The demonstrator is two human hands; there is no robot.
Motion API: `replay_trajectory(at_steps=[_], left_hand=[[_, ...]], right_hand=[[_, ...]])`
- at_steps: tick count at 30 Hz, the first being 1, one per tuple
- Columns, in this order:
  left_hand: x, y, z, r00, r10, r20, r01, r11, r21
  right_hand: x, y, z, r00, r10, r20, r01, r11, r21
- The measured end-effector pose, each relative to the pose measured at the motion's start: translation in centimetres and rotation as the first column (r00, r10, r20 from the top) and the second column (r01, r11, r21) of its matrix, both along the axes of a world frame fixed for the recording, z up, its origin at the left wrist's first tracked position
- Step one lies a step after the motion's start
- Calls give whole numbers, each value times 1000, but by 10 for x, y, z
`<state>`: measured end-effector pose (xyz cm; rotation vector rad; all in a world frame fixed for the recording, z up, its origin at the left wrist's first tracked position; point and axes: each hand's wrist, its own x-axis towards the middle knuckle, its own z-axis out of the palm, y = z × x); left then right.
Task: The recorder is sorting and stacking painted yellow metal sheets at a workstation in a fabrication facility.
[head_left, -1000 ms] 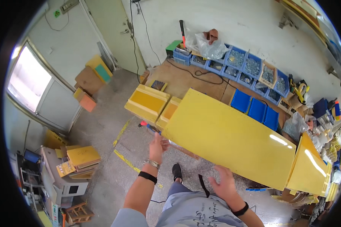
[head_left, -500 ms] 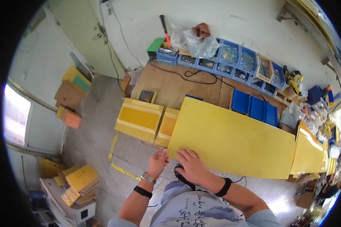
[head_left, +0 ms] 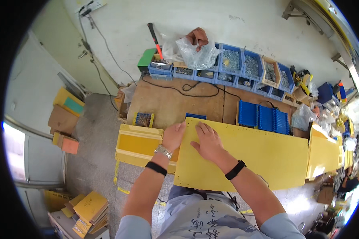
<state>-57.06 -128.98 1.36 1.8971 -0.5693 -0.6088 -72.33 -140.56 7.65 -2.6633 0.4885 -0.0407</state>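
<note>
A large flat yellow panel [head_left: 243,153] with small holes along its edges lies over the front of the workbench. Near its far left corner, my left hand [head_left: 173,136] is closed on the left edge, the fingertips partly hidden. My right hand [head_left: 209,143] rests palm down on the panel's top, fingers stretched toward the far edge and thumb apart. A yellow tray-like box [head_left: 139,133] with raised rims stands left of my left hand. Behind the corner a blue slotted rack [head_left: 196,116] shows in part.
Blue bins [head_left: 231,59] of metal fasteners line the bench's back. Blue ribbed racks [head_left: 263,117] stand behind the panel, and a black cable [head_left: 199,89] loops across the wooden bench [head_left: 163,101]. A red-and-black handled tool [head_left: 154,40] leans at the back left. Another yellow panel [head_left: 325,153] lies at right.
Both hands have moved from the panel's near left corner to its far left corner. The view has shifted, and the panel's near edge now lies closer to my body.
</note>
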Motion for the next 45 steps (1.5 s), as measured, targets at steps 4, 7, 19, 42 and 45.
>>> replay_trajectory(at_steps=[4,7,19,42,45], left_hand=[[8,-36,-3,999,-13,44,4,980,199],[13,-41,-24,999,-27,27,21,977,211],[25,20,-22,992,-61,-108,35,975,-221],[-502,13,94,390,-866,-313,880,451,-151],[-549,-14,112,271,-958,97,961,275,32]], right_hand=[[2,2,-8,995,-71,-72,69,997,-35],[-1,0,-13,987,-162,-23,161,987,-28],[-168,56,42,838,-545,41,523,821,229],[-681,248,-28,-28,-985,-172,845,-116,522],[-718,266,-45,-159,-951,-266,815,-279,508]])
